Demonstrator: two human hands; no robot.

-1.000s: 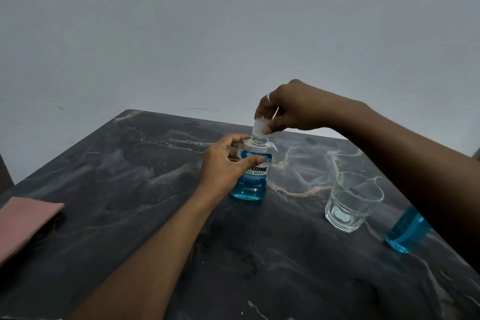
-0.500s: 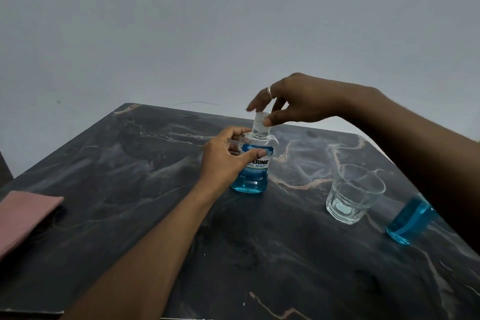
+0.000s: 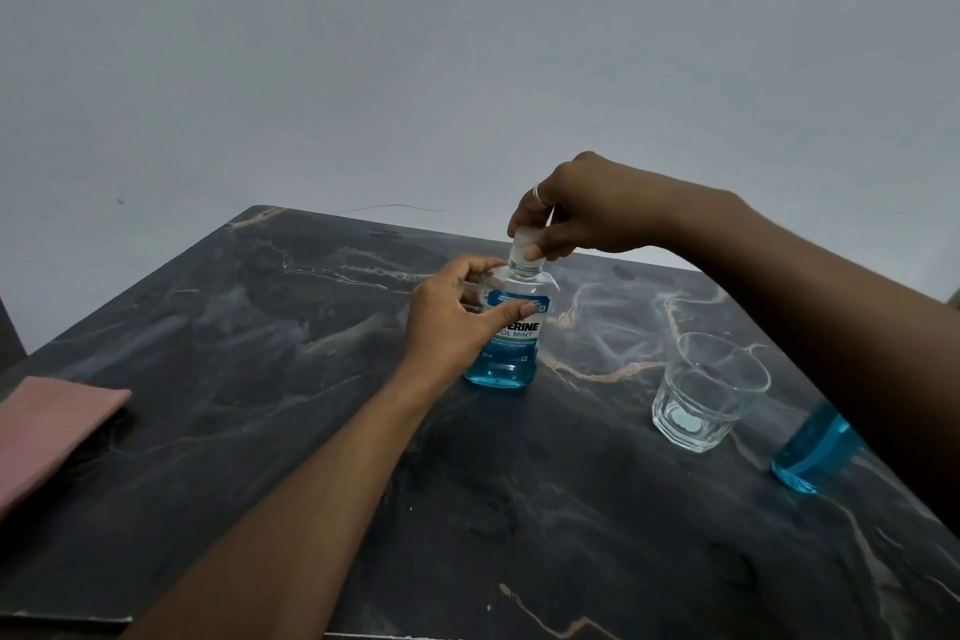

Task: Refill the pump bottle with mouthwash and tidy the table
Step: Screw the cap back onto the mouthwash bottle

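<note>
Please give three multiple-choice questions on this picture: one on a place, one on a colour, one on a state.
1. Where on the table lies the pink cloth? A) far corner B) centre C) left edge
2. The liquid in the mouthwash bottle is: A) green B) blue C) yellow
3. The right hand: A) grips the bottle's cap B) lies flat C) hangs idle

Answers: 1 C, the picture's left border cuts the cloth; 2 B, blue shows below the label; 3 A, fingers curl round the cap.

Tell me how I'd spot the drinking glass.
On the dark marbled table, look right of the labelled mouthwash bottle. The drinking glass stands between it and a blue-filled container. It alone is colourless, with a wide open rim.
</note>
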